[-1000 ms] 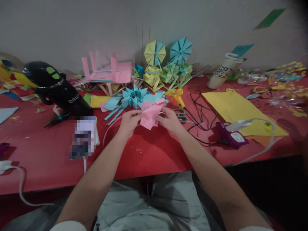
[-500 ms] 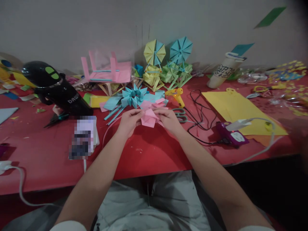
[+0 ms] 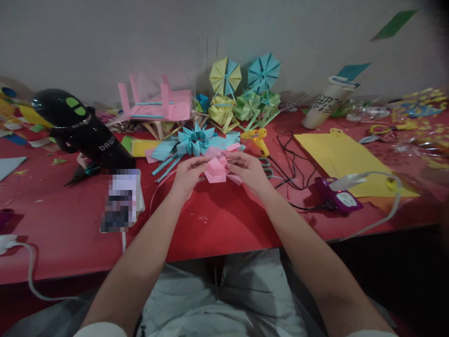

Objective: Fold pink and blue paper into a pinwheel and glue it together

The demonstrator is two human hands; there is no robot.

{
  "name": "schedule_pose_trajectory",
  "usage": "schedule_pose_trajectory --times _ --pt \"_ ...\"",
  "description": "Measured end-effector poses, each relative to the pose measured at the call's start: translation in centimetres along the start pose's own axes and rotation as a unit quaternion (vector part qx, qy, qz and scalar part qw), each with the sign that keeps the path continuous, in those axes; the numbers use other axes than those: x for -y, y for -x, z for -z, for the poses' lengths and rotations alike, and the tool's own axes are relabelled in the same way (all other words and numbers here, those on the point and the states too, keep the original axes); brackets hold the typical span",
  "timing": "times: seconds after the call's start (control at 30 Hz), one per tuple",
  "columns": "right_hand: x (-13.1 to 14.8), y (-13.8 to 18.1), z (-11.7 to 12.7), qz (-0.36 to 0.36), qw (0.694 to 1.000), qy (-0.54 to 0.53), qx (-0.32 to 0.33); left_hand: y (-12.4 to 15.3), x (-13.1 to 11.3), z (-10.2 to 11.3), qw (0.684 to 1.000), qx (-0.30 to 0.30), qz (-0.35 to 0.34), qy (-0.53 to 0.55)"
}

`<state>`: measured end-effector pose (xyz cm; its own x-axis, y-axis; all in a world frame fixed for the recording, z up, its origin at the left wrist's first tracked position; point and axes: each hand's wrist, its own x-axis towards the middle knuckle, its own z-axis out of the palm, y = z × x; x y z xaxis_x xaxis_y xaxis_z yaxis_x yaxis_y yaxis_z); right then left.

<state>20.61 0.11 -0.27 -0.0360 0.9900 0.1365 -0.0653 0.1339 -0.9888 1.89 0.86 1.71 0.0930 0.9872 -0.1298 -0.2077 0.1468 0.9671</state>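
Observation:
Both of my hands hold one folded pink paper piece [image 3: 217,169] just above the red table [image 3: 224,224], at its middle. My left hand [image 3: 187,174] pinches the piece's left edge with closed fingers. My right hand [image 3: 248,169] grips its right side, fingers curled over the folds. Just behind the pink piece lies a light-blue folded paper star [image 3: 195,140] with blue strips fanning out to the left.
A black hair dryer [image 3: 79,128] and a blurred phone [image 3: 121,199] lie left. A yellow glue gun [image 3: 257,139], scissors [image 3: 267,171], black cables, a purple device [image 3: 337,199] and a yellow sheet [image 3: 347,161] lie right. Paper pinwheels [image 3: 245,89], pink paper furniture [image 3: 157,100] and a cup [image 3: 324,107] stand by the wall.
The pink paper has been folded smaller and turned between my fingers. Both hands have shifted slightly away from me, towards the blue star.

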Motion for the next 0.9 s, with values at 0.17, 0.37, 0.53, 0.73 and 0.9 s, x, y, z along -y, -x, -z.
schedule_pose_trajectory --times 0.17,0.37,0.53,0.73,0.9 --pt "0.4 0.1 0.2 0.045 0.995 0.080 0.036 0.2 -0.1 -0.1 0.991 0.064 -0.030 -0.114" --pt "0.8 0.3 -0.2 0.097 0.983 0.138 0.078 0.6 0.0 -0.2 0.969 0.099 -0.113 -0.197" --pt "1.2 0.8 -1.0 0.144 0.973 0.165 -0.073 0.5 0.5 0.1 0.956 0.023 -0.178 -0.233" --pt "1.3 1.2 -1.8 0.121 0.969 0.211 -0.046 0.6 0.8 -0.3 0.957 -0.013 -0.189 -0.219" --pt "0.5 1.0 -2.0 0.126 0.964 0.228 -0.055 0.5 1.3 -0.9 0.966 0.015 -0.167 -0.197"
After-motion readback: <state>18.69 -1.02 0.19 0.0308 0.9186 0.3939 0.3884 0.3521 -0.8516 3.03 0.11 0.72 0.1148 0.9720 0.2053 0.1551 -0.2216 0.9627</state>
